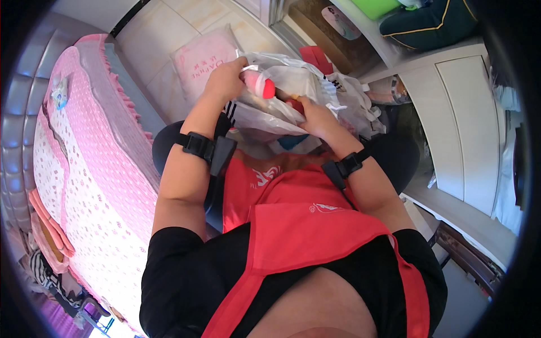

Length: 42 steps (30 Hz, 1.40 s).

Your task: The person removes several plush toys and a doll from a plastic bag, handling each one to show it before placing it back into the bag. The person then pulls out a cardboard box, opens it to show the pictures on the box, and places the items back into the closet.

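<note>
A whitish see-through plastic bag (282,76) lies before my knees with its mouth facing me. At its left rim my left hand (226,81) is closed on the plastic. Beside those fingers, a rounded pink and red thing (262,86), partly wrapped in white, shows at the mouth; its kind is unclear. My right hand (316,117) is closed at the bag's near right rim, its fingertips just inside. A dark red thing (295,105) sits under those fingertips, mostly hidden. The rest of the contents is covered by the plastic.
A pale pink printed packet (202,61) lies on the tiled floor beyond my left hand. More clear bags (360,104) are heaped to the right, by a white cabinet (459,124). A bed with a pink patterned cover (107,146) stands at the left. A dark green bag (431,28) rests on a shelf.
</note>
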Motion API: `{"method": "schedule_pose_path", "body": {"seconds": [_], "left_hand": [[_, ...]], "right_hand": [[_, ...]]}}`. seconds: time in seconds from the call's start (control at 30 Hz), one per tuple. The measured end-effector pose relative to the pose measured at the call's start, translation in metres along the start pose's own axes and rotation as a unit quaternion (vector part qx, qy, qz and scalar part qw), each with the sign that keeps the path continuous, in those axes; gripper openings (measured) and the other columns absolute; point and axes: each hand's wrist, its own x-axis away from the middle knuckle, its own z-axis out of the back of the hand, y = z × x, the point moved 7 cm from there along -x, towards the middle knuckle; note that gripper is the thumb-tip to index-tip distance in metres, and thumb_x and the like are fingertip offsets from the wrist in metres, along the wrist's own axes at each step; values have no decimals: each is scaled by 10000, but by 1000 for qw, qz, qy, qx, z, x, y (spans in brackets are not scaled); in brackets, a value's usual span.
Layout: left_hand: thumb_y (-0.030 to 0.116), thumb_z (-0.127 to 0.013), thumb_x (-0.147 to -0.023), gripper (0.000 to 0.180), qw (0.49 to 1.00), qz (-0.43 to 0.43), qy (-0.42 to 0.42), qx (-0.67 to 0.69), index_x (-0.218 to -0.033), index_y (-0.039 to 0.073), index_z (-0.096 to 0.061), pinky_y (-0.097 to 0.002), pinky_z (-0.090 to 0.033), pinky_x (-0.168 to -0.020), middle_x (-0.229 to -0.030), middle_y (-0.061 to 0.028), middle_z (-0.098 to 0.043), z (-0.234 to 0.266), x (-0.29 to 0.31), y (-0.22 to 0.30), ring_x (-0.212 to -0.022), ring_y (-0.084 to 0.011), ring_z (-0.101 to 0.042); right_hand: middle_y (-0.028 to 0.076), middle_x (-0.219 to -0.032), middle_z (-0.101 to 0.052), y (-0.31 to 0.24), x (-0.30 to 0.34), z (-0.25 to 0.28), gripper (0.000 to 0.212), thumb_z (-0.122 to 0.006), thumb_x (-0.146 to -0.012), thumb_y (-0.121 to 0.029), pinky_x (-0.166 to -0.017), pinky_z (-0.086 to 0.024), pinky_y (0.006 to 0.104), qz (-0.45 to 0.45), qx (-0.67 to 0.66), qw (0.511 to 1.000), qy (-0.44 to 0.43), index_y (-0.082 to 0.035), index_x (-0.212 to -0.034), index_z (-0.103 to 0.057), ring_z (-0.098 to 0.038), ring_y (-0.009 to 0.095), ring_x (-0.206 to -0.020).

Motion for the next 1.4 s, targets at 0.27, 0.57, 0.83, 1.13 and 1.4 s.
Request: {"method": "schedule_pose_path", "body": {"seconds": [0.27, 0.57, 0.83, 1.13, 1.4], "left_hand": [[407, -572, -709, 503, 974, 127, -185, -15, -1057, 43, -571, -365, -441, -807, -926, -202, -611, -11, 5, 6, -919, -313, -583], [727, -524, -604, 1001, 967, 83, -220, -102, -1217, -54, -395, -368, -439, -848, -1115, -204, -548, -8, 18, 30, -1047, -299, -537], [524, -491, -734, 629, 975, 50, -175, -124, -1133, 39, -513, -407, -446, -817, -1074, -206, -562, 1, 21, 41, -1005, -320, -547], [302, -396, -807, 372, 993, 93, -40, -66, -1009, 65, -601, -424, -440, -818, -961, -172, -610, 4, -3, -7, -913, -332, -576], [297, -427, -804, 355, 994, 93, 42, 26, -1036, 73, -574, -448, -446, -772, -913, -200, -604, 18, -7, 8, -875, -365, -567]], "right_hand": [[218, -875, -600, 24, -4, 20, 532, -553, -767, -289, -699, -463, 436, -42, -138, 977, 158, -54, -1194, -341, -591, 378, -770], [96, -771, -637, 9, -22, 44, 704, -555, -759, -112, -530, -482, 312, -17, -116, 971, 208, -120, -1350, -172, -618, 198, -557], [130, -803, -634, 2, -40, 50, 635, -602, -738, -147, -686, -476, 365, 44, -122, 948, 290, -89, -1299, -309, -616, 271, -768], [190, -848, -611, 13, -49, 22, 322, -583, -756, -301, -756, -442, 428, -18, 29, 987, 155, -83, -993, -594, -575, 362, -821], [134, -729, -534, -20, 19, 74, 146, -547, -712, 8, -620, -448, 349, 177, -226, 932, 220, -60, -816, -468, -561, 304, -669]]}}
